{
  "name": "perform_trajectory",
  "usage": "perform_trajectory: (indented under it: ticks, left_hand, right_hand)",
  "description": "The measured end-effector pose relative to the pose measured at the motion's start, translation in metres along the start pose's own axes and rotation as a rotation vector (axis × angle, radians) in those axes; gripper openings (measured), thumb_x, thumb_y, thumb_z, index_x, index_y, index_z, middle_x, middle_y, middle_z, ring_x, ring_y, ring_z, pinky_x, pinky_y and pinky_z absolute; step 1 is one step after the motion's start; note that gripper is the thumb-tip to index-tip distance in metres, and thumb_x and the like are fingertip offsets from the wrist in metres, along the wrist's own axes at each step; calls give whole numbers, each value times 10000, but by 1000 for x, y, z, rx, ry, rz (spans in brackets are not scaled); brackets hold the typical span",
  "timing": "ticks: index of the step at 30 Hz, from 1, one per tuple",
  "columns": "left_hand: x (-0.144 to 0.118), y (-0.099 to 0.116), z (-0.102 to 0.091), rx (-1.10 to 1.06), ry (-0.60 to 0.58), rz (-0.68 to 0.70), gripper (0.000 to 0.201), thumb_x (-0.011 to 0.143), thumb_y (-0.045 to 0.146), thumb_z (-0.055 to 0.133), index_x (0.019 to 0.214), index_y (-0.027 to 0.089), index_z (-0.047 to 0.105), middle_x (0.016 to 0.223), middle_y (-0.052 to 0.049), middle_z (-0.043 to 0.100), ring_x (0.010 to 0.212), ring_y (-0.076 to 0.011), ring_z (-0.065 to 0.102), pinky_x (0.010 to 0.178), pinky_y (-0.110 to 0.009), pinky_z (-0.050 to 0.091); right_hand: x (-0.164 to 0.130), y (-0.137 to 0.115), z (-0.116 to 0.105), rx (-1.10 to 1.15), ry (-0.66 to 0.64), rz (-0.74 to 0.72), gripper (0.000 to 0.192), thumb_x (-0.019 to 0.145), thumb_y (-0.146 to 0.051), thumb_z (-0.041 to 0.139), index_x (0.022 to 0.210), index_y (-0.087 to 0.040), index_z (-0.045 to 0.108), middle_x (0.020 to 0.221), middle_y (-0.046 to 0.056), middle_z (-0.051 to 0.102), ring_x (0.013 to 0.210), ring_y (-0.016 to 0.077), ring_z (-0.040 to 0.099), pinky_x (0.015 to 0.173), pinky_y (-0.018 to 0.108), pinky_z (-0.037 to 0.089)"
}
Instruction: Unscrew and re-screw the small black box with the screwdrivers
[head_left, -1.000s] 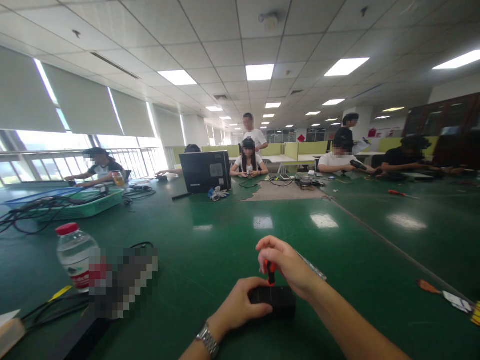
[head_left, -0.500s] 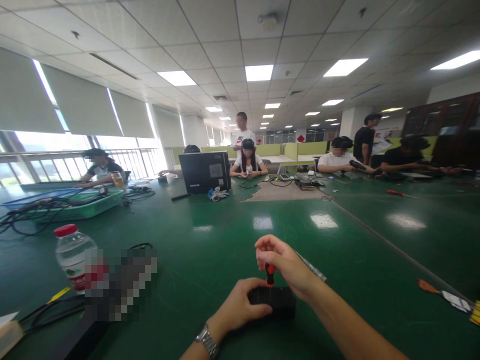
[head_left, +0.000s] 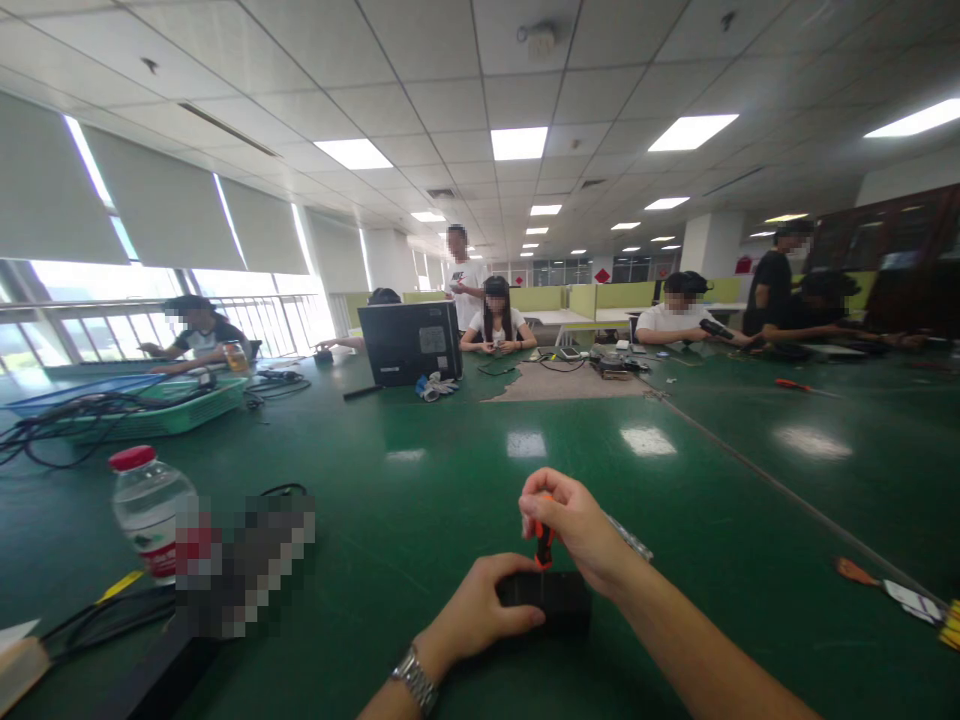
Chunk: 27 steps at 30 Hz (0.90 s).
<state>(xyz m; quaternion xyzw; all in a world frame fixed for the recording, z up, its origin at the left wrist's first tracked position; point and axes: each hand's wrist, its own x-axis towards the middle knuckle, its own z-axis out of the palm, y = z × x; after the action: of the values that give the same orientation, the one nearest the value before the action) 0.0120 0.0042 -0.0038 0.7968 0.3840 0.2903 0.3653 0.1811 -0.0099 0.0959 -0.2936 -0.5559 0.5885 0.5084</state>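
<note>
A black block-shaped case [head_left: 566, 603] lies on the green table, and my left hand [head_left: 480, 605] grips its left end between thumb and fingers. Above the case stands a screwdriver [head_left: 544, 548] with an orange and black handle, its thin shaft pointing down onto the top face. The fingers of my right hand [head_left: 566, 515] are closed around the upper part of that handle. Whether the tip sits in a screw is too small to tell. Behind my right wrist lies a thin silvery item [head_left: 631, 537], partly hidden.
To the left stand a water bottle [head_left: 154, 515] with a red cap and a green basket [head_left: 202, 408] of cables. A computer case [head_left: 410, 343] and gloves [head_left: 436, 387] are farther back. Another screwdriver [head_left: 793, 384] lies at right. Several people sit around the table.
My right hand has shifted slightly right and turned, its fingers closing more around the screwdriver handle. My left hand and the black case have stayed put. Standing people in the background moved.
</note>
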Motion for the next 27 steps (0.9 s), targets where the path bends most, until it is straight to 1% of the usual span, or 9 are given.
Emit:
perform_trajectory:
  ticks: [3,7,12,14,16,17,21,25,27]
  left_hand:
    - [0,1,0,-7,-5,-6,414,684,311,764,1071,197,669,910,-1,660,780,-172,569,694,-233,425]
    - [0,3,-1,-17,-22,-21,419,692,316,753,1078,180,662,876,-4,658,745,-166,562,663,-231,420]
    - [0,1,0,-10,4,-36,440,668,308,770,1080,192,670,912,-5,661,774,-173,559,685,-235,414]
    - [0,1,0,1,8,-37,447,669,313,769,1086,189,668,916,-7,661,775,-176,557,687,-239,414]
    - [0,2,0,3,4,-38,445,673,312,766,1088,186,666,900,-6,659,761,-173,553,674,-238,411]
    - [0,3,-1,-2,1,-38,439,673,308,766,1083,186,667,891,-4,657,755,-171,550,667,-235,409]
    - [0,4,-1,-23,2,-32,421,664,290,771,1061,188,675,884,3,653,744,-162,544,660,-229,404]
    - [1,3,-1,-19,-3,-23,401,677,302,765,1051,189,674,880,4,657,756,-166,555,667,-232,410]
    - [1,2,-1,-17,-8,-18,404,681,310,761,1058,193,672,894,3,659,773,-171,563,682,-236,418]
  right_hand:
    - [0,0,-1,-60,-16,-27,269,733,-388,682,667,-154,568,608,-3,583,563,104,496,566,241,364]
    - [0,-2,0,-152,-11,-49,253,754,-390,650,738,-138,663,637,-7,553,592,101,481,584,241,365]
    - [0,-4,3,-3,-76,40,183,802,-340,552,832,-167,601,570,-35,534,535,104,481,598,260,396]
    - [0,-5,4,-9,-46,32,171,763,-313,602,856,-171,579,625,-28,564,586,112,512,599,248,393]
    - [0,-5,4,-28,-5,9,212,715,-285,653,873,-173,567,680,-25,576,635,114,527,599,236,384]
    - [0,-5,4,-27,-2,5,213,710,-280,652,872,-174,562,671,-29,569,625,111,520,600,236,384]
    - [-1,-5,4,18,-67,39,140,766,-293,553,846,-179,540,546,-54,518,516,102,464,595,264,396]
    - [-1,-5,5,-40,-1,-1,212,715,-296,644,867,-182,549,674,-32,569,631,116,528,629,253,401]
    - [0,-5,5,-34,-9,10,204,723,-318,631,851,-183,547,633,-42,549,595,113,515,623,259,403]
